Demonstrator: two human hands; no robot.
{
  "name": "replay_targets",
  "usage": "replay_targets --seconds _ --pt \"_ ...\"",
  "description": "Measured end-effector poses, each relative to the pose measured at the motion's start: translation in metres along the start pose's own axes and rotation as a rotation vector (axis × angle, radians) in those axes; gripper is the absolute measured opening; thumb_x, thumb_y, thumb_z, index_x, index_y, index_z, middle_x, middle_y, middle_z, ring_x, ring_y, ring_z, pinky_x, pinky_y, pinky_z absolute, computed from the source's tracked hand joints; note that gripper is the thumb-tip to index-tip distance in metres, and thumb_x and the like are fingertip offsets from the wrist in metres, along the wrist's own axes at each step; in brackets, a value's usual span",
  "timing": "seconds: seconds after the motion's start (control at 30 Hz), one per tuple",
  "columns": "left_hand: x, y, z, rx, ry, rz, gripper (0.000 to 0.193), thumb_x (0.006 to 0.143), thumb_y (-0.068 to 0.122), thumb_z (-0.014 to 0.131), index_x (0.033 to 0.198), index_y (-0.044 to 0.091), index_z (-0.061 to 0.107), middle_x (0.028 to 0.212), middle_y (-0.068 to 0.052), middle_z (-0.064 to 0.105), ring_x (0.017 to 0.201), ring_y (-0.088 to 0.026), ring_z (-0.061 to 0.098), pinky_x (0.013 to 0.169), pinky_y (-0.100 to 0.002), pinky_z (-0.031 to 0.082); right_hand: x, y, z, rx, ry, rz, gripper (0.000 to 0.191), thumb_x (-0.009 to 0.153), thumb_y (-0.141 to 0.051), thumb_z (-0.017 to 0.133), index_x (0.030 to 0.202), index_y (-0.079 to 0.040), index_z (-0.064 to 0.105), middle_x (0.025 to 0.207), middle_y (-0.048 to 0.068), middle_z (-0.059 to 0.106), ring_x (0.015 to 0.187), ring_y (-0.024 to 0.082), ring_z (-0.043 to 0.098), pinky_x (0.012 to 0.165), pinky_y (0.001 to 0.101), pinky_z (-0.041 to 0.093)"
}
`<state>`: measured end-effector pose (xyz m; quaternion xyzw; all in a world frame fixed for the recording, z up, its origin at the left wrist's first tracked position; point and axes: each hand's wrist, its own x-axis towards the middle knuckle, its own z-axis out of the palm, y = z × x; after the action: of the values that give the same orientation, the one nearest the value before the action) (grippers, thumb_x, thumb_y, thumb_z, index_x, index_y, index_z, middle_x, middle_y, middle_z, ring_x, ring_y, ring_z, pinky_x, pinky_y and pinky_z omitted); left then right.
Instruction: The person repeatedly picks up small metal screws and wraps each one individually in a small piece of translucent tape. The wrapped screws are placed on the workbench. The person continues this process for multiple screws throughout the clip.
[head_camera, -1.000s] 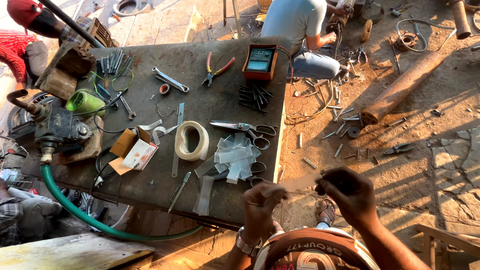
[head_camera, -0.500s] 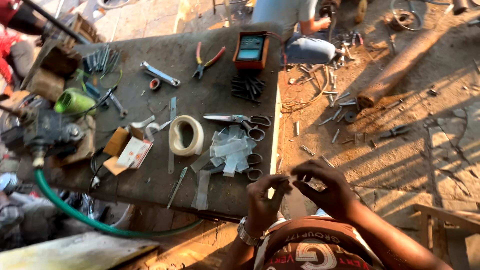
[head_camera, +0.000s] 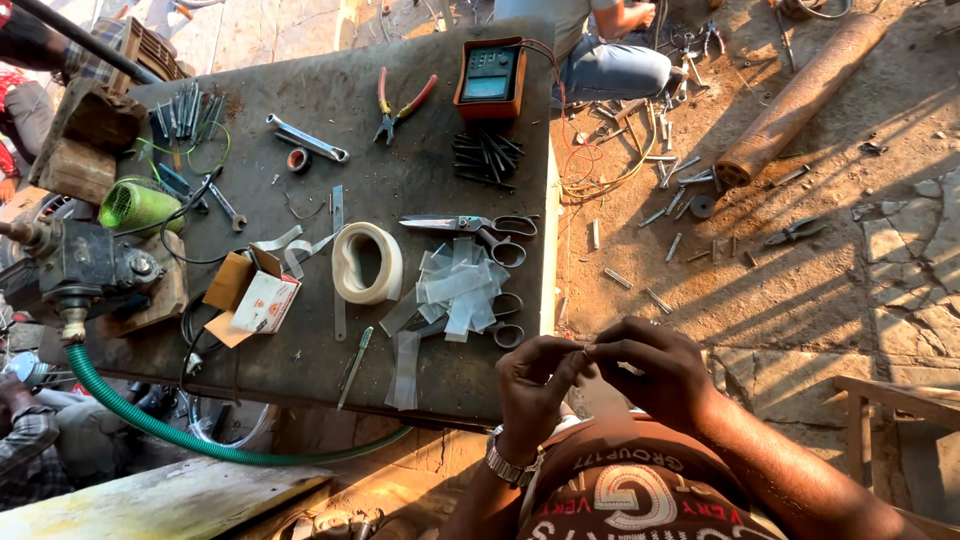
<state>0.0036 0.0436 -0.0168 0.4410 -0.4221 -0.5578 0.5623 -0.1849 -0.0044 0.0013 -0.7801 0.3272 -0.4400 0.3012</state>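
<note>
My left hand (head_camera: 535, 385), with a wristwatch on it, and my right hand (head_camera: 650, 372) meet fingertip to fingertip just off the near right corner of the dark workbench (head_camera: 330, 385). Together they pinch a small thin piece (head_camera: 585, 347), too small to identify. Nearest on the bench lie a heap of cut white tape strips (head_camera: 455, 290), a second pair of scissors half under it, a roll of white tape (head_camera: 367, 262) and a pair of black-handled scissors (head_camera: 480, 228).
The bench also holds an orange meter (head_camera: 490, 75), red-handled pliers (head_camera: 400, 105), a wrench (head_camera: 307, 138), dark metal rods (head_camera: 487, 155), a small cardboard box (head_camera: 255, 295) and a pump (head_camera: 85, 265) with a green hose (head_camera: 150, 425). A seated person (head_camera: 600, 50) and a rusty pipe (head_camera: 800, 95) are beyond.
My hands, which were apart, have come together until their fingertips touch on the small piece. The view has tilted down toward the bench.
</note>
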Motion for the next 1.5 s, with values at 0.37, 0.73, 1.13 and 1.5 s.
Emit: replay_targets --seconds 0.37,0.73,1.13,1.5 --pt "0.001 0.008 0.003 0.067 -0.02 0.136 0.012 0.098 0.002 0.073 0.107 -0.006 0.072 0.096 -0.016 0.078 0.086 -0.02 0.079 0.076 -0.031 0.067 0.005 -0.002 -0.006 0.38 -0.084 0.287 0.019 0.082 0.0 0.076 0.102 -0.001 0.075 0.094 0.007 0.077 0.083 0.013 0.076 0.07 0.0288 0.062" --pt "-0.006 0.01 0.006 -0.05 -0.02 -0.026 0.019 0.1 0.005 0.071 0.114 -0.008 0.068 0.103 -0.017 0.076 0.092 -0.02 0.077 0.083 -0.03 0.065 -0.011 0.008 0.0 0.315 -0.095 0.479 0.014 0.09 -0.004 0.073 0.103 0.001 0.074 0.093 0.009 0.076 0.084 0.013 0.074 0.074 0.0262 0.06" --pt "-0.008 -0.004 0.01 -0.099 0.09 -0.023 0.013 0.101 0.002 0.07 0.109 -0.008 0.07 0.097 -0.013 0.076 0.086 -0.017 0.076 0.079 -0.029 0.063 -0.008 0.008 -0.001 0.515 -0.112 0.6 0.02 0.089 -0.005 0.074 0.108 0.003 0.074 0.096 0.01 0.077 0.088 0.015 0.074 0.08 0.0278 0.062" --pt "-0.003 0.006 0.012 0.096 0.043 0.112 0.01 0.1 0.0 0.071 0.108 -0.005 0.07 0.097 -0.012 0.076 0.088 -0.016 0.077 0.079 -0.026 0.064 0.0 0.01 -0.003 0.582 -0.129 0.558 0.014 0.091 -0.009 0.073 0.101 0.001 0.075 0.09 0.011 0.076 0.082 0.016 0.075 0.074 0.0296 0.063"
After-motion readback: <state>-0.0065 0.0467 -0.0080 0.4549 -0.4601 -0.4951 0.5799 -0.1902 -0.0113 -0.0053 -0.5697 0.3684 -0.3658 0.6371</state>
